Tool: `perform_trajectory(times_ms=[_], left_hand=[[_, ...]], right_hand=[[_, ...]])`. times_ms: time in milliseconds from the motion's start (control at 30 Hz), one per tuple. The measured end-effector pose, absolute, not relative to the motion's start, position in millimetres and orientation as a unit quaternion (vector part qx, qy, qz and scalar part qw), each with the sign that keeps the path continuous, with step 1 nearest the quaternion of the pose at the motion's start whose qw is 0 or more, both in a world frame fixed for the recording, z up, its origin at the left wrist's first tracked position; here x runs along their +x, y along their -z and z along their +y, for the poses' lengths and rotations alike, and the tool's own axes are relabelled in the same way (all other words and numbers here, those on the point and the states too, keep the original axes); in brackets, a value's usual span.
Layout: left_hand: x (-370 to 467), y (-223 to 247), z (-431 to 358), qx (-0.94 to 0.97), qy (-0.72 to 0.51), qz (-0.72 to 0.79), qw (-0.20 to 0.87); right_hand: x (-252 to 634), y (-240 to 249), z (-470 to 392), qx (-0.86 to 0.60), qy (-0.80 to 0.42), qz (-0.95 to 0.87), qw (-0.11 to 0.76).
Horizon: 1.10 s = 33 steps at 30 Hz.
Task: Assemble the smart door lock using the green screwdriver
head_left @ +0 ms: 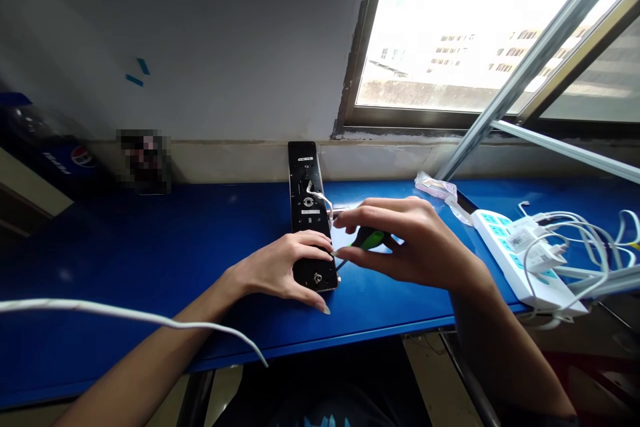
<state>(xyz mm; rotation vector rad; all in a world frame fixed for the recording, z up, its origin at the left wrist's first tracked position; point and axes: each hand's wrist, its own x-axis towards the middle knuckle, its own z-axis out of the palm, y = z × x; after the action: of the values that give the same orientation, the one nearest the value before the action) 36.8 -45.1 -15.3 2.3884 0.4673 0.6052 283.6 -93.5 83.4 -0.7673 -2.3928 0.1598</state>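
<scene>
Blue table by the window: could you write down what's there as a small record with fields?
Surface: blue table beside a window
Main thing: long black panel with a short white cable on it
Left hand: spread across the panel's near part
Right hand: holds a green-and-black handle, probably a screwdriver's, beside the panel
Far left: dark soda bottle
Right: white power strip with plugs and tangled cables
</scene>
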Motion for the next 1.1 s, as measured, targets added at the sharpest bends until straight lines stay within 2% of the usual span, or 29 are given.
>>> perform_trajectory(times_ms=[167, 333, 500, 933, 1100], left_hand=[[36.4, 19.2, -43.5, 0.905, -0.25, 0.164, 0.303], [36.5, 20.2, -43.2, 0.904, -0.252, 0.166, 0.304], [37.1, 22.5, -41.7, 0.901, -0.264, 0.163, 0.303], [37.3, 21.6, -41.8, 0.904, -0.254, 0.169, 0.3], [34.5, 20.4, -40.9, 0.905, -0.241, 0.166, 0.309]], right_hand=[[283.1, -86.0, -97.8, -0.285, -0.095, -0.906, 0.297], [283.0, -85.6, -99.0, -0.301, -0.057, -0.903, 0.3], [283.5, -85.6, -97.5, -0.294, -0.088, -0.906, 0.293], [284.5, -74.4, -96.1, -0.284, -0.067, -0.895, 0.338], [288.2, -72.2, -94.7, -0.275, -0.1, -0.888, 0.354]])
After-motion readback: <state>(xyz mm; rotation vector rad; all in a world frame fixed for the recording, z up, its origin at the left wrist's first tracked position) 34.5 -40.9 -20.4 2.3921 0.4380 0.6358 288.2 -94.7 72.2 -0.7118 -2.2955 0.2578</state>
